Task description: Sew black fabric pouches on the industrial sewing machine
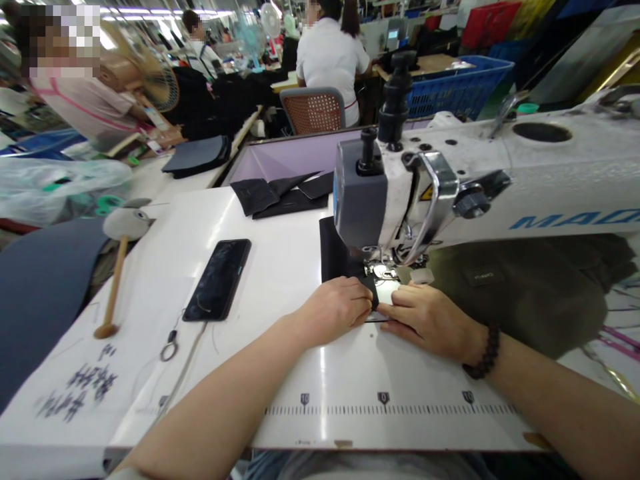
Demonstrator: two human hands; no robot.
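Note:
My left hand (336, 308) and my right hand (430, 319) meet in front of the needle of a white sewing machine (450, 187). Both pinch the near end of a strip of black fabric (336, 257) that runs away under the presser foot (383, 270). The left fingers are curled over the fabric's edge. Pressed together, the right fingers hold the same edge from the right. A bead bracelet (485, 353) circles my right wrist.
A black phone (218, 279) with a cable lies left on the white table (280, 267), near a mallet (120, 267). More black fabric pieces (280, 195) lie behind. Olive cloth (520, 287) sits under the machine arm. Other people work at the back.

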